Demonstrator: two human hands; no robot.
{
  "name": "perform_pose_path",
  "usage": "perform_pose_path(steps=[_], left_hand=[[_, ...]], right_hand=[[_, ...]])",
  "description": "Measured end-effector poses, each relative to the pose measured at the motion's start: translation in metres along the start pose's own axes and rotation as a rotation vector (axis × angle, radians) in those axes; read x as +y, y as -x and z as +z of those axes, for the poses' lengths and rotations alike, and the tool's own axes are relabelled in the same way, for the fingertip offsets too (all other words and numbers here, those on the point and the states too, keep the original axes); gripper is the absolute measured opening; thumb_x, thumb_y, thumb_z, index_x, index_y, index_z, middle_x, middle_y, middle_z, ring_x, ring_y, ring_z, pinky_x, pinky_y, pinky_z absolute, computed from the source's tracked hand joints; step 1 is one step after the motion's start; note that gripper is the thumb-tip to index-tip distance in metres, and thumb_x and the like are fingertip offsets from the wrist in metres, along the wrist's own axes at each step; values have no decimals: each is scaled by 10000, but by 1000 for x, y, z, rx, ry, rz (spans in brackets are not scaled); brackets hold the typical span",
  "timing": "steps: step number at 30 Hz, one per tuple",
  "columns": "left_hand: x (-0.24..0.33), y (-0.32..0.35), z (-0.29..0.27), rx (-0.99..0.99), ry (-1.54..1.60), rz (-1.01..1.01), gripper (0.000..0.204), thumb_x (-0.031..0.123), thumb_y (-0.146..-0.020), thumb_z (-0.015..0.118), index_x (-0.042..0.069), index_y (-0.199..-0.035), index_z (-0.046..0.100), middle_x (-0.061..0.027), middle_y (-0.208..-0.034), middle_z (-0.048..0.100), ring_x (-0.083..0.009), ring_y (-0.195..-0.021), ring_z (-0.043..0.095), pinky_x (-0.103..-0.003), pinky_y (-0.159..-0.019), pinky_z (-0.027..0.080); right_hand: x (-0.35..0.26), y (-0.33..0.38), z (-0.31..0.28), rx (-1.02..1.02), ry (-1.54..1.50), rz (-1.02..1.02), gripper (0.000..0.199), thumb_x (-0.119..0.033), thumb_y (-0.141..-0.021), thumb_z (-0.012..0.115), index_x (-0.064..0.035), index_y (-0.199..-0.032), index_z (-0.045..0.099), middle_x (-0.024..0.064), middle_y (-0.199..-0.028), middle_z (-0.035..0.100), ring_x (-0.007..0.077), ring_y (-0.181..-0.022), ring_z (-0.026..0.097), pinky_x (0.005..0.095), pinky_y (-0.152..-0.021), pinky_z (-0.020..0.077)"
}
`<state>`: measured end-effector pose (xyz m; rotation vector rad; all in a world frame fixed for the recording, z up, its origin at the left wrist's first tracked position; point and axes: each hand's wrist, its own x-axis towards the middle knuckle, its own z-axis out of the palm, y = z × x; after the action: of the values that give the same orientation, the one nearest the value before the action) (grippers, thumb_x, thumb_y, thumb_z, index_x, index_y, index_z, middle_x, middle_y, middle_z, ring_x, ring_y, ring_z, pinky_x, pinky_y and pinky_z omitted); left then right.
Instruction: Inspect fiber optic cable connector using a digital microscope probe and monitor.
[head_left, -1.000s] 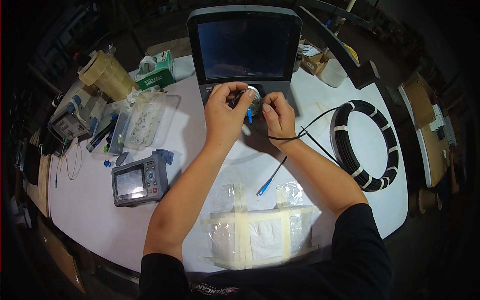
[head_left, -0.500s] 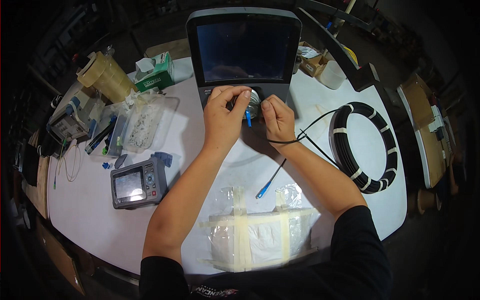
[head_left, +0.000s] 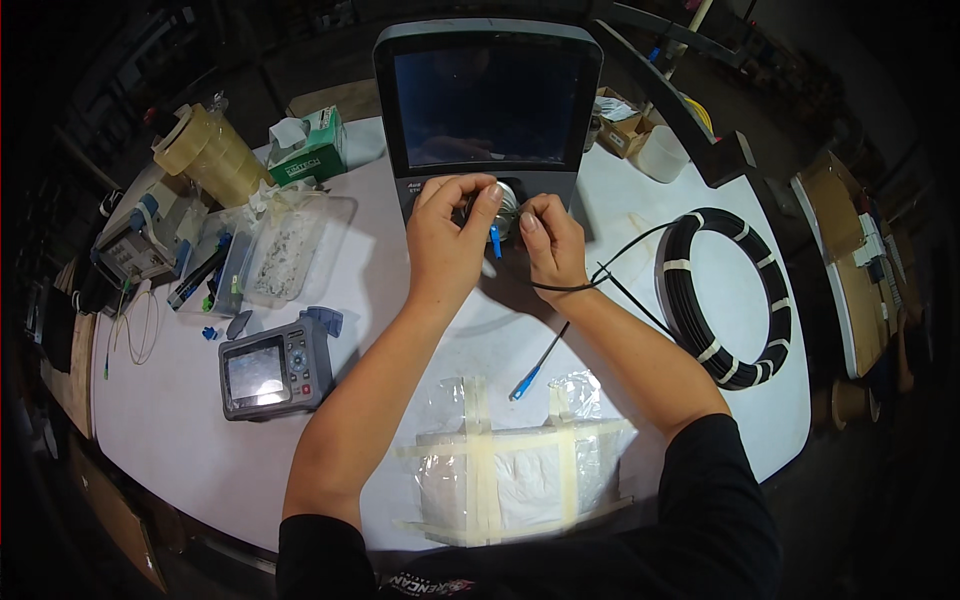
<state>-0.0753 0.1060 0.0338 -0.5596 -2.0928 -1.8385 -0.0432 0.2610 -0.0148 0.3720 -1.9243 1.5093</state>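
A dark desktop screen device [head_left: 485, 110] stands in front of me, with a round silver fixture [head_left: 508, 203] on its lower front. My left hand [head_left: 450, 232] is closed at the fixture's left side, thumb in front and index finger above. Just below that thumb hangs a slim blue fibre connector [head_left: 495, 242]; whether it is fixed to the fixture I cannot tell. At the fixture's right edge my right hand [head_left: 555, 243] has thumb and index finger pinched together, and what lies between them is hidden. Black cable [head_left: 565, 288] passes over my right wrist.
The cable leads from a tied black coil [head_left: 688, 290] at right. Another blue connector [head_left: 525, 384] lies on the table near a taped clear-film pad [head_left: 525, 485]. A handheld grey instrument [head_left: 275, 372], plastic trays [head_left: 290, 250], tape rolls [head_left: 205, 150] and a tissue box [head_left: 318, 150] are at left.
My right thumb and fingers have shifted slightly left and tilted, closer to the silver fixture. The left hand stays nearly where it was, with the blue connector below it.
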Motion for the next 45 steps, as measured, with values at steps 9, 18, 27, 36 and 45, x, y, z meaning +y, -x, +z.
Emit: perform_pose_path(steps=[9,18,27,36,45], left_hand=[[-1,-2,-4,-38,-18,0,204,204,-973,759,31,-1080,778,-55,-1086,674,-158,-939,645,-288,-856,515],[2,0,-2,-15,-13,9,215,236,-984,729,69,-1099,800,-57,-1042,675,-196,-971,638,-324,-882,506],[-3,-1,-3,-36,-40,22,214,198,-1002,726,24,-1112,785,-35,-1087,668,-133,-978,646,-268,-877,508],[2,1,-1,-19,-46,28,212,203,-1007,718,36,-1117,790,-41,-1090,667,-129,-982,635,-269,-860,503],[-1,0,-2,-21,-40,19,196,179,-996,729,16,-1086,789,-37,-1084,673,-125,-963,647,-259,-852,503]], right_hand=[[-3,0,0,-4,-30,0,231,-235,-1053,588,-23,-964,565,24,-752,553,100,-657,498,276,-602,423],[-4,-5,0,-2,30,-52,287,-212,-1080,568,-5,-881,578,62,-763,539,157,-652,519,304,-608,427],[-5,-1,1,-2,34,-5,284,-237,-1083,572,-2,-924,572,56,-765,548,145,-653,527,300,-604,434],[1,-2,-1,-10,-38,-30,245,-216,-1072,555,-8,-943,560,55,-829,568,119,-667,534,289,-610,446],[-1,-4,-1,-28,68,-43,324,-220,-1102,549,11,-878,590,73,-801,578,154,-655,546,303,-615,445]])
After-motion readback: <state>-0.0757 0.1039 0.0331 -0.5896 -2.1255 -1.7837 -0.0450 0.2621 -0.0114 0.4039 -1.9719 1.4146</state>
